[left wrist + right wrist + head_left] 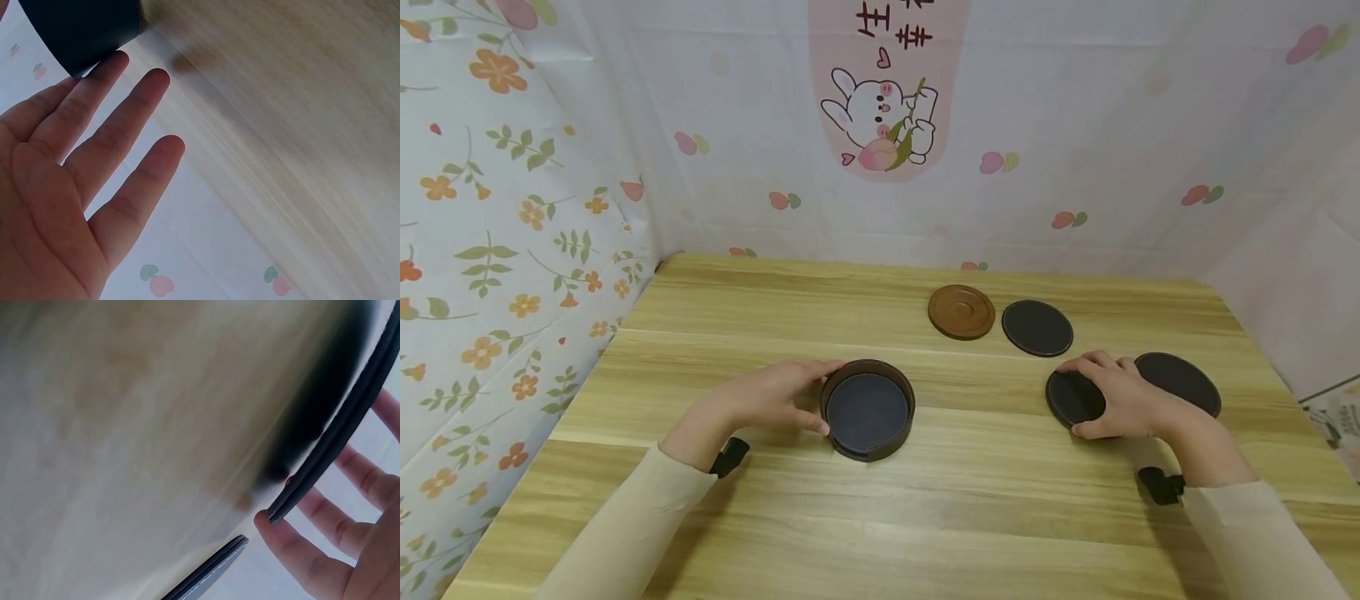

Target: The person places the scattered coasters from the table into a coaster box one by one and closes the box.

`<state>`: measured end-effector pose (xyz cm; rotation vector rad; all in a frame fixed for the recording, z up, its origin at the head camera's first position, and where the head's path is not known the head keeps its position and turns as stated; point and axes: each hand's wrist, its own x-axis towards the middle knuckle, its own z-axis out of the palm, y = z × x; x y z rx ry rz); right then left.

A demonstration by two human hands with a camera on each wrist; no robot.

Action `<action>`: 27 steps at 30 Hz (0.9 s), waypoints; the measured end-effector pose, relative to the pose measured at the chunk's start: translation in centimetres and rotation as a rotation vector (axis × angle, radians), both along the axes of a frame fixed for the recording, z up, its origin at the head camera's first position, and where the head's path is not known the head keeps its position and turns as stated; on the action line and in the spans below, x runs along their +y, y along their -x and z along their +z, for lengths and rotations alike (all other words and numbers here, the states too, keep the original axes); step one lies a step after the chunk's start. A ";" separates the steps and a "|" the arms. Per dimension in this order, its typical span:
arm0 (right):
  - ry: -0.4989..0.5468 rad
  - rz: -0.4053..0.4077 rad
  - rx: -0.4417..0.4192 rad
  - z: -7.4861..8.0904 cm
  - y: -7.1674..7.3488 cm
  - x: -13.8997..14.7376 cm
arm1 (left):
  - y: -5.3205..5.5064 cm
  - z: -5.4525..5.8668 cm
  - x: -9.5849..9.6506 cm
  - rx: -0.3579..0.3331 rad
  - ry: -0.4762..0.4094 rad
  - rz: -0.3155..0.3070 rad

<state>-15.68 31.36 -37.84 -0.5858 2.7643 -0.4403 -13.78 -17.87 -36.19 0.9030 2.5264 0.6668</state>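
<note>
My left hand (767,400) holds the left side of a round, dark leather-look coaster holder (868,367), thumb near the front and forefinger at the back. Its other fingers stretch out straight in the left wrist view, a fingertip right at the dark outer wall (87,31). A dark blue-black disc (867,412) fills the holder's inside. With thumb and fingers, my right hand (1123,404) grips a round black coaster (1070,396) by its edge. That coaster is tilted above its shadow, and its edge (337,434) shows two dark layers in the right wrist view.
A brown wooden coaster (961,312) with a recessed centre lies toward the back. Beside it lies a black coaster (1037,327). Another black coaster (1180,383) lies behind my right hand, partly covered. Patterned cloth (715,167) hangs behind and left of the wooden table (925,517).
</note>
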 end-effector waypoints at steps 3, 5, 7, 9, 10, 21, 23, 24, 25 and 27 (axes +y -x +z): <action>0.005 -0.002 -0.001 0.2 -0.2 -0.2 | 0.1 -0.1 0.1 -0.010 -0.007 0.001; 0.005 0.002 0.003 0.3 -0.2 -0.4 | 0.1 -0.1 0.1 -0.013 -0.009 0.004; 0.009 0.006 0.012 0.5 -0.2 -0.6 | 0.1 0.0 0.0 -0.011 -0.009 0.006; 0.013 0.012 0.021 0.5 -0.3 -0.7 | 0.1 0.0 0.0 -0.011 -0.007 0.009; 0.016 0.012 0.024 0.6 -0.4 -0.8 | 0.1 0.0 0.0 -0.007 -0.007 0.008; 0.010 0.023 0.012 1.2 -0.4 -2.6 | 0.1 -0.1 0.1 -0.002 -0.005 0.012; 0.014 0.032 0.006 1.2 -0.3 -3.0 | 0.1 -0.1 0.1 0.000 0.000 0.010; 0.017 0.036 0.006 1.2 -0.3 -3.1 | 0.1 0.0 0.1 0.002 0.003 0.009; 0.021 0.040 0.006 1.2 -0.3 -3.3 | 0.1 0.0 0.1 0.002 0.003 0.008; 0.030 0.046 0.009 1.1 -0.2 -3.7 | 0.0 0.0 0.1 0.005 -0.001 0.006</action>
